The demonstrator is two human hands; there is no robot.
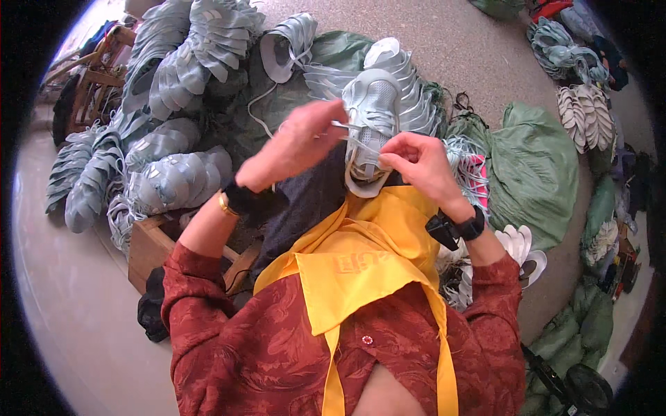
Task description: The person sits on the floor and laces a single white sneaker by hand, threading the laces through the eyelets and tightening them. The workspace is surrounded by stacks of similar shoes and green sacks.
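Note:
A pale grey-blue shoe upper rests over my lap, its toe pointing away from me and its ankle opening nearest. White-grey laces cross its front. My left hand is beside its left edge, closed on a shoelace near the fingertips, somewhat blurred. At the right edge, my right hand pinches a lace between thumb and forefinger, just above the tongue. A stretch of lace runs between the two hands across the shoe. A yellow apron covers my lap below it.
Stacked grey-blue shoe uppers pile up at the left, with more behind the shoe. One loose upper trails a long lace. A green sack stands at the right, near white uppers. A wooden box sits by my left arm.

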